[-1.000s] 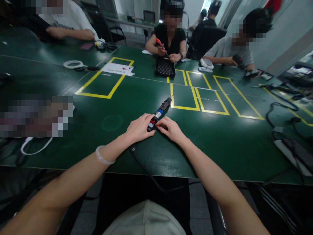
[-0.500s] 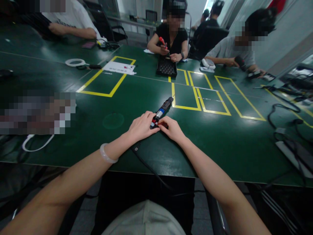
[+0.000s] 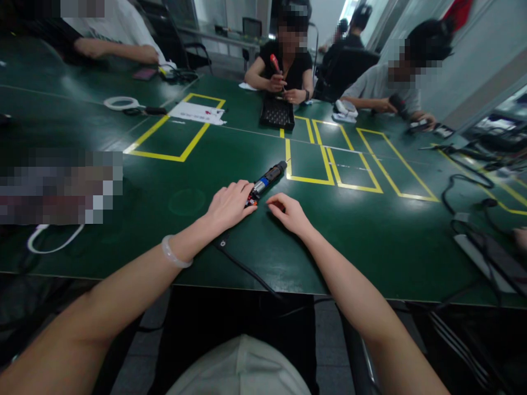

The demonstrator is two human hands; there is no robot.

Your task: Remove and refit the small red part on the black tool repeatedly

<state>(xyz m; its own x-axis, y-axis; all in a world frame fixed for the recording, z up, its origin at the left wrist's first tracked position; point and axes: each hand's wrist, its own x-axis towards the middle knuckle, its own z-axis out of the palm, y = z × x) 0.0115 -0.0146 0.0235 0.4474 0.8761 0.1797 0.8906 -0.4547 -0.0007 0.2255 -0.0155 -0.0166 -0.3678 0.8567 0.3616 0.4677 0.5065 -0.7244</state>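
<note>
An electric screwdriver [image 3: 269,178] lies slanted on the green table [image 3: 247,258], its bit end pointing away to the upper right. Part of its casing is off, baring a silvery motor with a blue band and small red and orange parts at the rear. Over that rear end lies my left hand [image 3: 230,204], fingers wrapped on the far side and thumb on the near side. My right hand [image 3: 291,213] is just right of the tool, apart from it, thumb and forefinger pinched; anything between them is too small to make out. A black cord [image 3: 247,269] runs below my left hand over the table's edge.
Yellow tape [image 3: 310,180] marks rectangles on the table. Across it, a person holds a red-handled screwdriver [image 3: 275,63] over a black tray [image 3: 276,116]. Paper [image 3: 197,112] and a white ring-shaped thing [image 3: 121,103] lie left. Cables [image 3: 465,178] and a power strip [image 3: 480,260] lie right.
My right hand has come away from the screwdriver's rear end, leaving a gap. My left hand stays on the tool, which appears slightly further left. The whole view has shifted a little.
</note>
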